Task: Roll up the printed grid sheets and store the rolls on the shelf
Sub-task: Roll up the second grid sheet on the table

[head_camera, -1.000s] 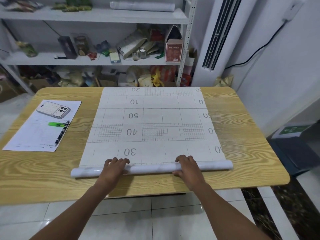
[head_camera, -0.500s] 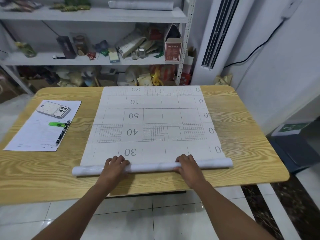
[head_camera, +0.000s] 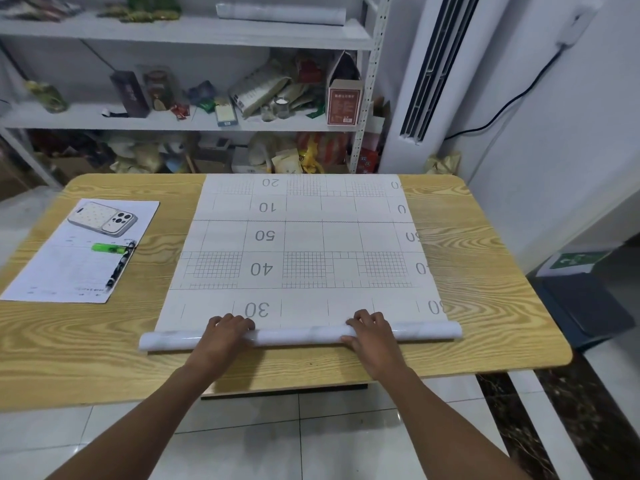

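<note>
A printed grid sheet (head_camera: 304, 237) with numbers 10 to 50 lies flat across the wooden table (head_camera: 485, 306). Its near end is wound into a white roll (head_camera: 301, 336) lying crosswise near the table's front edge. My left hand (head_camera: 223, 336) is on the left part of the roll, fingers curled over its top. My right hand (head_camera: 372, 336) grips the roll to the right of centre in the same way. On the top board of the white shelf (head_camera: 194, 32) behind the table lies a finished roll (head_camera: 280, 13).
At the table's left lies a paper form (head_camera: 62, 271) with a phone (head_camera: 104, 218), a green lighter (head_camera: 107, 248) and a pen (head_camera: 119, 266) on it. The middle and lower shelf boards are crowded with boxes and bags. A standing air conditioner (head_camera: 426, 74) is at the right.
The roll has turned slightly away from me, closer to the printed 30. Both hands stayed on it.
</note>
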Demonstrator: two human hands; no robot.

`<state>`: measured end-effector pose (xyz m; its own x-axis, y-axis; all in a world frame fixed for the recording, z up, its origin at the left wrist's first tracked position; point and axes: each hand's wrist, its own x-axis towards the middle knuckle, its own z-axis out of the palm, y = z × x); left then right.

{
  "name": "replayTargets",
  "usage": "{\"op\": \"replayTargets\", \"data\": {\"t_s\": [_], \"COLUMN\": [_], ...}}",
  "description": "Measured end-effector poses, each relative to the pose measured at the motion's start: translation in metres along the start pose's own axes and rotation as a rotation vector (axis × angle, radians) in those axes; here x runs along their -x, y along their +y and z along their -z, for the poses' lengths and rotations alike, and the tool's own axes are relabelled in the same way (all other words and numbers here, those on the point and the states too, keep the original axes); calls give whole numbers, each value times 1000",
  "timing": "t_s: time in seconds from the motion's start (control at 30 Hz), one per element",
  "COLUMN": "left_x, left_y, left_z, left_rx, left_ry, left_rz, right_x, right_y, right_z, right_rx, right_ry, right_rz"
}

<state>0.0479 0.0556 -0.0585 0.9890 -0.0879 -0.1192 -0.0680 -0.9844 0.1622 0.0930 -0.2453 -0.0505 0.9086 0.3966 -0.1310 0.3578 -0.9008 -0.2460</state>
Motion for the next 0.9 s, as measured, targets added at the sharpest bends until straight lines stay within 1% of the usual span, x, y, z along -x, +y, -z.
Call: {"op": "replayTargets", "data": {"t_s": [0.2,0.37,0.43,0.47,0.5,0.57,0.67,0.73,0.9], "left_x": [0,4,6,7,6,7,7,6,6], "left_y": [8,8,7,5,3,-4,-7,-8,-4], "left_z": [7,15,14,13,11,4,0,-1,6], "left_rx": [-53,-132,-110,-79,-47,-29,-64,-40,72], "left_ry": [-27,-56,-58,-13,66,149,72,28,27], "left_rz": [11,-8,-6,-31,-70,-112,-98,-98,-39], "right_x": [-1,-5,-5,-6,-6,-7,-9,-10,-9], "right_y": [-5,-10,-11,-11,-11,-11,-11,-11,-10], "right_z": [0,-1,-2,-2,-2,-2,-1,-1,1], "right_rx": [11,-35,-32,-33,-35,-35,-48,-51,-21], "right_ry": [-39,-3,-2,-2,-3,-5,-11,-9,-14], "right_rz": [20,5,1,1,2,4,5,5,3]}}
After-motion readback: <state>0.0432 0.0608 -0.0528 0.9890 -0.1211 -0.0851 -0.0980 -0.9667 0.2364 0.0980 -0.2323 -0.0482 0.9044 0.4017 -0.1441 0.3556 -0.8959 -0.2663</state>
